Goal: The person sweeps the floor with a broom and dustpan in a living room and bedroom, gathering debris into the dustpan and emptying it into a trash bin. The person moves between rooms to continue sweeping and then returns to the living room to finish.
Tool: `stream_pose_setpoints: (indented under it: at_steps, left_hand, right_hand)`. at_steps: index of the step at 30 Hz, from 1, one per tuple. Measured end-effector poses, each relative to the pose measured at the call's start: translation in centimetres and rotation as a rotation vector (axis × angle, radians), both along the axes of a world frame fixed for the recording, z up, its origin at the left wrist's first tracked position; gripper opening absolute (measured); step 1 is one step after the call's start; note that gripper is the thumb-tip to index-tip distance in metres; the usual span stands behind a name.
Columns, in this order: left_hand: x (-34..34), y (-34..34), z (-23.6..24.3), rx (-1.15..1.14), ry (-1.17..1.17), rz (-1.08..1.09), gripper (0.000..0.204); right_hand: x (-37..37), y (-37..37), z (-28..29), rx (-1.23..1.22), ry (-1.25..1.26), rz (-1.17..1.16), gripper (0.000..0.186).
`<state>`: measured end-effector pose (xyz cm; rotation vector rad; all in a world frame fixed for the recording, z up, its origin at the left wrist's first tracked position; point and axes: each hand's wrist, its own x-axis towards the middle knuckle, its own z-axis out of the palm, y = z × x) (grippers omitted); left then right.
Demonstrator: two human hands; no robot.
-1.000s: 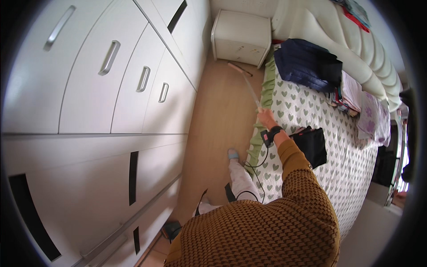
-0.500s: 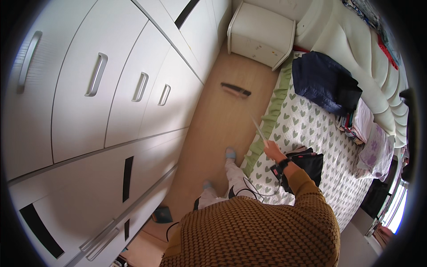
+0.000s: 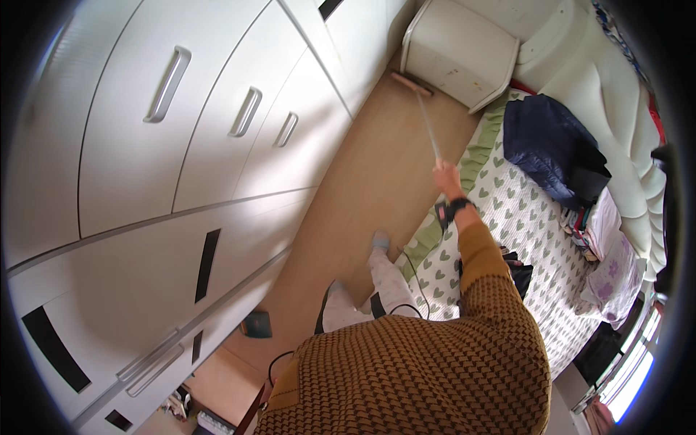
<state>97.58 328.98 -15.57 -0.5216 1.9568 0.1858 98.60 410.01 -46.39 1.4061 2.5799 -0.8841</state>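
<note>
While I look down from the head view, the white wardrobe (image 3: 181, 181) with its long handles fills the whole left side, and the pale wooden floor (image 3: 362, 188) runs as a strip between it and the bed (image 3: 536, 239) on the right. That bed carries a cover printed with green hearts, and a dark blue garment (image 3: 554, 148) lies heaped on its far part, near the padded white headboard (image 3: 623, 123). At the far end of the floor strip stands a white nightstand (image 3: 460, 51), right beside the head of the bed. My brown knitted sleeve (image 3: 464, 304) reaches out from the near edge along the bed's left side. My right hand (image 3: 448, 176) is closed around the near end of a thin pale broom handle (image 3: 429, 130), a dark watch on the wrist just behind it. From there the handle slants away to the far left, and the broom head (image 3: 412, 83) rests on the floor against the near left corner of the nightstand. My left hand does not show anywhere. One socked foot (image 3: 380, 241) stands on the floor beside the bed's edge.
</note>
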Motion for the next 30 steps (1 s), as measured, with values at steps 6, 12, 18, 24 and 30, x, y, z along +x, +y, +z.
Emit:
stream_pose_setpoints:
  at_steps: [6, 12, 18, 24, 30]
  left_hand:
    - [2.2, -1.1, 0.9, 0.006, -0.018, 0.059, 0.034]
    - [3.2, -2.5, -0.7, 0.058, -0.035, 0.093, 0.035]
    - [2.5, -3.9, -3.7, 0.122, -0.048, 0.065, 0.036]
    - [1.2, -4.7, -6.5, 0.165, -0.067, -0.023, 0.037]
    - [-1.8, -1.9, -7.6, 0.128, -0.069, 0.011, 0.035]
  right_hand:
    - [-2.7, -0.5, -2.6, -0.307, -0.145, -0.031, 0.026]
    - [7.4, -11.1, -3.0, -0.147, -0.117, 0.242, 0.024]
    - [14.7, -16.8, 5.8, -0.414, 0.001, 0.424, 0.03]
    - [17.8, -17.4, 14.5, -0.455, -0.004, 0.082, 0.034]
    - [18.6, -13.6, 9.0, -0.049, -0.07, 0.145, 0.026]
